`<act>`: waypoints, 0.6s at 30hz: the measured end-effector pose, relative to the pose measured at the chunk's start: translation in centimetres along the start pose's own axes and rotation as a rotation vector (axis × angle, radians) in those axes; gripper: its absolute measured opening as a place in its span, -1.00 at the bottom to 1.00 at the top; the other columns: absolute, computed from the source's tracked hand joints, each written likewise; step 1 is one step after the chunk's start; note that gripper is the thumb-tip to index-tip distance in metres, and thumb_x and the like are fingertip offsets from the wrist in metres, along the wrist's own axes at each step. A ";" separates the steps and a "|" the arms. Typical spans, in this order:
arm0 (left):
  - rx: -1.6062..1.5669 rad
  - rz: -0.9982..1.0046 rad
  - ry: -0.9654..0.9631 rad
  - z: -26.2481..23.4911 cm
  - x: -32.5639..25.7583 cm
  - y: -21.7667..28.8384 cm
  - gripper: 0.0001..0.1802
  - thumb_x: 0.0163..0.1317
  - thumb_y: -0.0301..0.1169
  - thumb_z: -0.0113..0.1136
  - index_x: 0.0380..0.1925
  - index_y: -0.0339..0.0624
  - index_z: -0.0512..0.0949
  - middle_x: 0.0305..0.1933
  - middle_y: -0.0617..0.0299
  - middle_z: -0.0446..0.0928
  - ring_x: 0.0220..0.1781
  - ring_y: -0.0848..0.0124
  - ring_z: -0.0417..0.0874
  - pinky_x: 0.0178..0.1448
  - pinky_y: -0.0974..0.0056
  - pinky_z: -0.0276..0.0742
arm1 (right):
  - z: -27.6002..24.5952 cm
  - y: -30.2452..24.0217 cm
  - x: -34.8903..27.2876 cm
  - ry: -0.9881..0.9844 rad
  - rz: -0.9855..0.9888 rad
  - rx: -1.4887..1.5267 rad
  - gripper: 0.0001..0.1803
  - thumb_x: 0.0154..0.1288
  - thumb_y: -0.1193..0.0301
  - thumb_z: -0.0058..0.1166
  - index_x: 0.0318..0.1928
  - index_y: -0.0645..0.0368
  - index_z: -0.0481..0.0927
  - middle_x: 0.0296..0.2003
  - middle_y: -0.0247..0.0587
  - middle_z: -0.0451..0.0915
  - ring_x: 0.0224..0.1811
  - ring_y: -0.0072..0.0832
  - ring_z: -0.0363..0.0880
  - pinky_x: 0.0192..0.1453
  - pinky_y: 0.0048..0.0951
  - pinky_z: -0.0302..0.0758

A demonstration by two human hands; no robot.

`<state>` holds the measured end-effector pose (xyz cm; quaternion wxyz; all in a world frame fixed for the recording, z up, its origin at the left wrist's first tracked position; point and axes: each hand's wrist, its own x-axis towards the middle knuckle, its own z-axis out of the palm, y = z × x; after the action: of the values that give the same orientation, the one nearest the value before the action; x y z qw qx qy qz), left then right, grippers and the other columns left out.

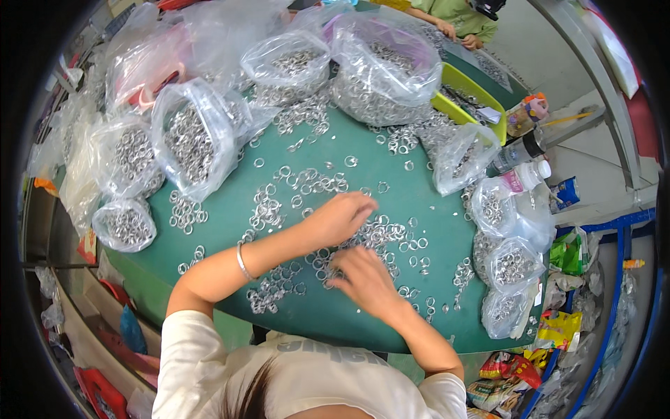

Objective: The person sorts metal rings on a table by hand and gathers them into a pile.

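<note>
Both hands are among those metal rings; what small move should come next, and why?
Perhaps the right hand could reach slightly forward to the clustered rings: they lie loose on the green table, close to both it and the left hand.

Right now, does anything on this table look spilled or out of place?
Possibly: loose metal rings lie at the foot of the largest clear bag, outside it, so they may have spilled. Other rings are scattered over the green table. Nothing looks clearly damaged.
</note>
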<state>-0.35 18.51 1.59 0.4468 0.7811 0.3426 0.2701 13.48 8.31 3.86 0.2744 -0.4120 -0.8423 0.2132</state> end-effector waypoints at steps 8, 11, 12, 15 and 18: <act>0.488 0.071 0.162 2.5 6.8 -3.1 -0.68 0.10 -0.47 0.20 -0.09 -0.21 0.50 -0.09 0.03 0.45 0.01 0.10 0.48 0.05 0.05 0.40 | -6.9 16.5 1.1 0.922 0.809 0.174 -0.39 0.20 0.33 0.21 0.12 0.36 0.23 -0.16 -0.12 0.43 -0.33 -0.43 0.45 -0.29 -0.39 0.49; 0.550 0.031 0.029 3.3 8.3 -3.7 -0.78 0.10 -0.48 0.19 -0.21 -0.21 0.55 -0.15 0.07 0.49 -0.07 0.06 0.52 0.03 0.05 0.44 | -9.0 17.7 2.9 0.819 1.042 0.431 -0.43 0.24 0.34 0.17 0.09 0.39 0.22 -0.22 -0.10 0.45 -0.45 -0.44 0.47 -0.50 -0.44 0.49; 0.517 0.020 0.041 3.2 8.4 -4.6 -0.87 0.12 -0.49 0.14 -0.31 -0.21 0.57 -0.21 0.09 0.52 -0.12 0.07 0.55 -0.01 0.03 0.46 | -9.0 18.5 3.4 0.801 1.049 0.504 -0.45 0.24 0.35 0.16 0.08 0.39 0.23 -0.25 -0.10 0.45 -0.47 -0.45 0.47 -0.55 -0.46 0.49; 0.464 0.016 0.004 3.0 8.5 -4.6 -0.89 0.14 -0.50 0.10 -0.34 -0.21 0.58 -0.24 0.09 0.52 -0.16 0.08 0.55 -0.07 0.04 0.47 | -9.4 21.3 2.8 0.857 0.889 0.526 -0.66 0.29 0.43 0.03 -0.03 0.35 0.28 -0.34 -0.14 0.46 -0.53 -0.42 0.49 -0.65 -0.43 0.51; 0.471 0.120 -0.021 2.2 7.6 -4.6 -0.90 0.14 -0.49 0.11 -0.34 -0.21 0.58 -0.25 0.09 0.53 -0.18 0.08 0.55 -0.09 0.06 0.45 | -11.7 21.0 5.2 0.949 0.750 0.516 -0.76 0.28 0.56 -0.08 -0.07 0.38 0.31 -0.38 -0.12 0.46 -0.63 -0.41 0.47 -0.69 -0.44 0.46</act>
<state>4.63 25.00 -2.62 0.2391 0.8854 0.3444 0.2007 30.42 26.09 1.92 0.6131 -0.6480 -0.3509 0.2847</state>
